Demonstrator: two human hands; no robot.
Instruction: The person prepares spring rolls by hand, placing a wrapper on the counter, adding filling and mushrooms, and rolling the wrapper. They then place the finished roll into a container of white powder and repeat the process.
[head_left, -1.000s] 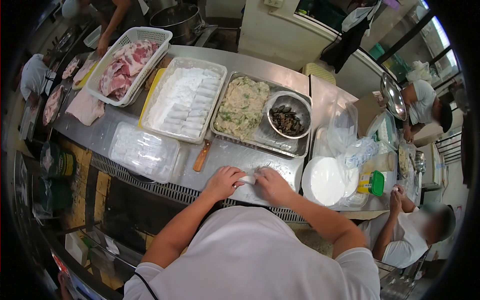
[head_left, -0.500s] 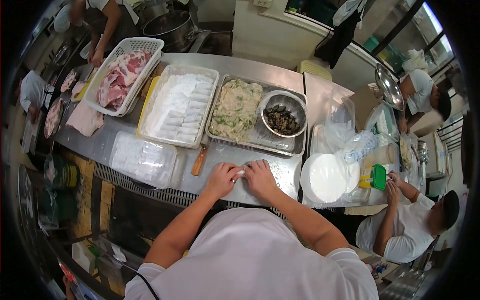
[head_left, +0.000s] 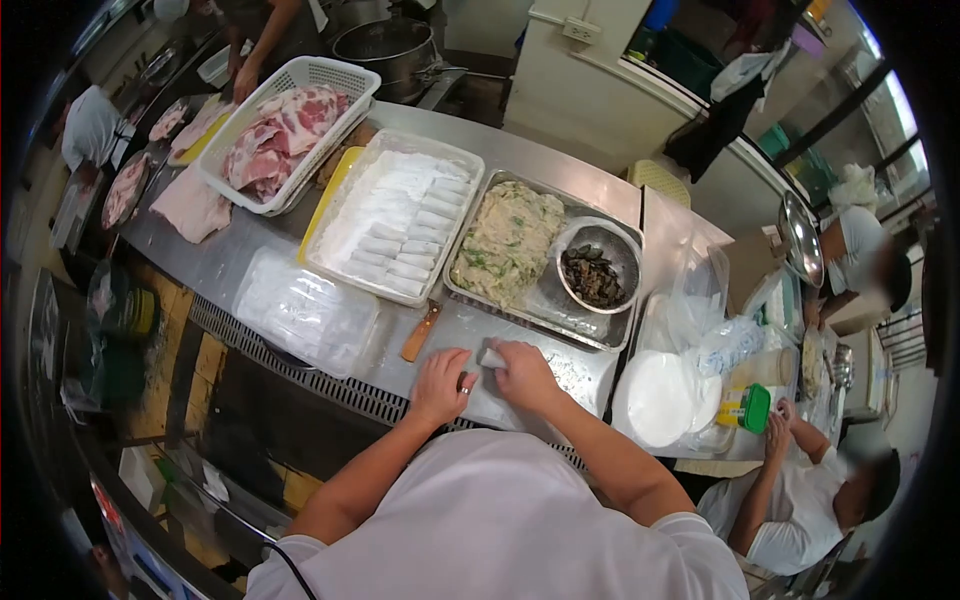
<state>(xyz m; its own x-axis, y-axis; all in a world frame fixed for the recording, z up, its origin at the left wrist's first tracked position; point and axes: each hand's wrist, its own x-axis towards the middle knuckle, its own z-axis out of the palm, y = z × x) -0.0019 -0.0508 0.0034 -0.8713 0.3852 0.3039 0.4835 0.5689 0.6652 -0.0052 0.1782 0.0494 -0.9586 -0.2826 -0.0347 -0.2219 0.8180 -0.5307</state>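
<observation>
Steel countertop (head_left: 570, 390) supports a metal tray (head_left: 538, 283). The right hand (head_left: 524, 376) pinches a white roll (head_left: 491, 358); the left hand (head_left: 439, 388), loosely curled and seemingly empty, is just beside it.

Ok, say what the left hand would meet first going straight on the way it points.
The left hand would probably meet the metal tray first, at its near rim; height is unclear, and the white roll sits near that line.

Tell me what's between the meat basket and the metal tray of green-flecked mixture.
Head view: a white tub of pale rolls, with a yellow edge and something brownish, unclear, on its basket side.
</observation>
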